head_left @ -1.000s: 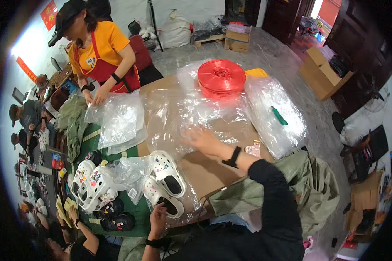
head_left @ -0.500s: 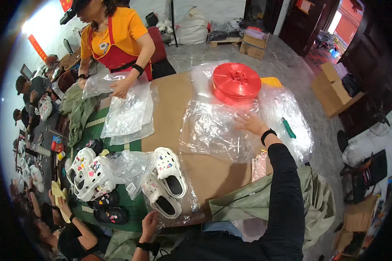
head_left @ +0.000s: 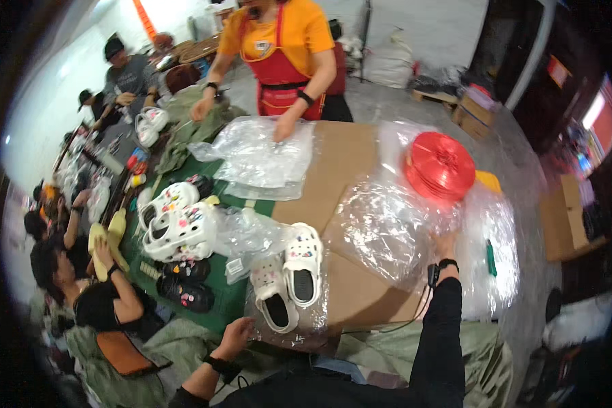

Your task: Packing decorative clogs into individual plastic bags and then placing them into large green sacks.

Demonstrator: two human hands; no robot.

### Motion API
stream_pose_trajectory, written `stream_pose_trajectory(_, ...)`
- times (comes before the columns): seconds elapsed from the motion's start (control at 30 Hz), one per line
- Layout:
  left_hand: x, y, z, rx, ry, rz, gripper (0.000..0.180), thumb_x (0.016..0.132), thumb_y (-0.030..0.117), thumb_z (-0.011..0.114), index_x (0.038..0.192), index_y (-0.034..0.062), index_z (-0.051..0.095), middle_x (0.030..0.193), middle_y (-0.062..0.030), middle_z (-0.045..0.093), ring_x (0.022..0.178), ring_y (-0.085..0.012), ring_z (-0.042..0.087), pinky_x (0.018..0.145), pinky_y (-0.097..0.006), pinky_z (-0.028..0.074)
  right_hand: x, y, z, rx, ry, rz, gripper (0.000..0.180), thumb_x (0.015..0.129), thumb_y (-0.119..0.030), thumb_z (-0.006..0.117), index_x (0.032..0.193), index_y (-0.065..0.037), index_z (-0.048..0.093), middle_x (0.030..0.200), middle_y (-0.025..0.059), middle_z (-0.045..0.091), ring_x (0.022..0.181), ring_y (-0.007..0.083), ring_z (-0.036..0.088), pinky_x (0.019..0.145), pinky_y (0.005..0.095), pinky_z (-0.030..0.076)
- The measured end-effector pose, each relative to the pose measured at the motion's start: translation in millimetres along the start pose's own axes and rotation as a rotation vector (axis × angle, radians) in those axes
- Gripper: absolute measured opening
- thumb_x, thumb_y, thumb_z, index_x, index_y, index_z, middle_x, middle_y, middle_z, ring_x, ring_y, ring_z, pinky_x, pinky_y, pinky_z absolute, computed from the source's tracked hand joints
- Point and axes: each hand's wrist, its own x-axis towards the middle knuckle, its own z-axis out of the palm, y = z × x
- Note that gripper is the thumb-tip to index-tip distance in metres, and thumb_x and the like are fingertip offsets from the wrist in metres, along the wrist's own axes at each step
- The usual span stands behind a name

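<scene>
Bare brown cardboard on the bench [head_left: 350, 160] gave the widest open lane I could see, running from the far edge toward the near side between two heaps of plastic. Left of that lane a co-worker's hands pressed on a pile of clear bags [head_left: 258, 153], closing it off. Right of it, crinkled clear film [head_left: 387, 224] and the red spool [head_left: 440, 166] blocked the way, with my right hand [head_left: 445, 243] at the film's near edge. Nearer me, the pair of white clogs [head_left: 289, 279] on plastic sat just beside my left hand [head_left: 236, 334]. The green mat to the left was crowded by white clogs [head_left: 177, 224] and black clogs [head_left: 187, 285].
</scene>
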Motion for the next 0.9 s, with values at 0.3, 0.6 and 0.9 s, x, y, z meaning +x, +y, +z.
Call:
stream_pose_trajectory(0.3, -2.4, 8.5, 6.7, 0.086, 0.031, 0.067, 0.019, 0.083, 0.012, 0.053, 0.099, 0.0017, 0.056, 0.085, -0.0117, 0.059, 0.074, -0.0153, 0.057, 0.065, -0.028, 0.045, -112.1, -64.5, 21.8, 0.624, -0.226, -0.092, 0.026, 0.081, -0.007, 0.051, 0.106, -0.004, 0.051, 0.098, 0.0095, 0.055, 0.086, 0.0201, 0.053, 0.072, 0.0313, 0.045)
stream_pose_trajectory(0.6, 55.3, 78.9, 60.0, -0.252, -0.462, 0.258, 0.076, 0.08, 0.032, 0.059, 0.135, 0.0037, 0.013, 0.136, -0.0176, 0.021, 0.126, -0.0239, 0.02, 0.101, -0.032, 0.02, -295.3, -30.2, 89.5, 1.075, -0.49, 0.266, 0.038, 0.09, -0.025, 0.043, 0.119, -0.002, 0.043, 0.118, 0.0087, 0.048, 0.102, 0.0206, 0.048, 0.089, 0.0363, 0.04)
stream_pose_trajectory(0.9, 52.5, 62.1, 51.0, -1.039, -0.534, -0.181, 0.042, 0.082, 0.017, 0.056, 0.118, 0.0019, 0.04, 0.108, -0.0091, 0.052, 0.091, -0.0162, 0.054, 0.078, -0.028, 0.044, -307.1, 69.6, 108.8, 1.396, -0.892, 0.601, 0.022, 0.086, -0.012, 0.044, 0.106, -0.006, 0.051, 0.102, 0.004, 0.057, 0.092, 0.0137, 0.054, 0.075, 0.0252, 0.047)
